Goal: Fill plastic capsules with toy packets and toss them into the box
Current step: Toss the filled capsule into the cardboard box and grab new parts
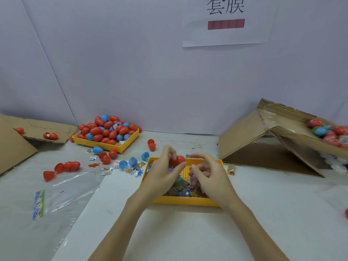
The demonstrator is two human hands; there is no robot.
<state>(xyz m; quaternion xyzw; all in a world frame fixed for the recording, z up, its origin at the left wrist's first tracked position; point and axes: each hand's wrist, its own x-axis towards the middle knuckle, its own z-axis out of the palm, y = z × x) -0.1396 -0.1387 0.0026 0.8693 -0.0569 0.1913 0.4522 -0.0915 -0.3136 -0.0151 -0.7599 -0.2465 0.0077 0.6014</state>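
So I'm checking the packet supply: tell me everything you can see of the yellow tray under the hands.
The yellow tray is a shallow rectangular plastic bin with low walls and a perforated floor, lying flat on the white table. Colourful toy packets cover its near part; some floor shows bare farther back. Both hands hover over it, hiding part of it.
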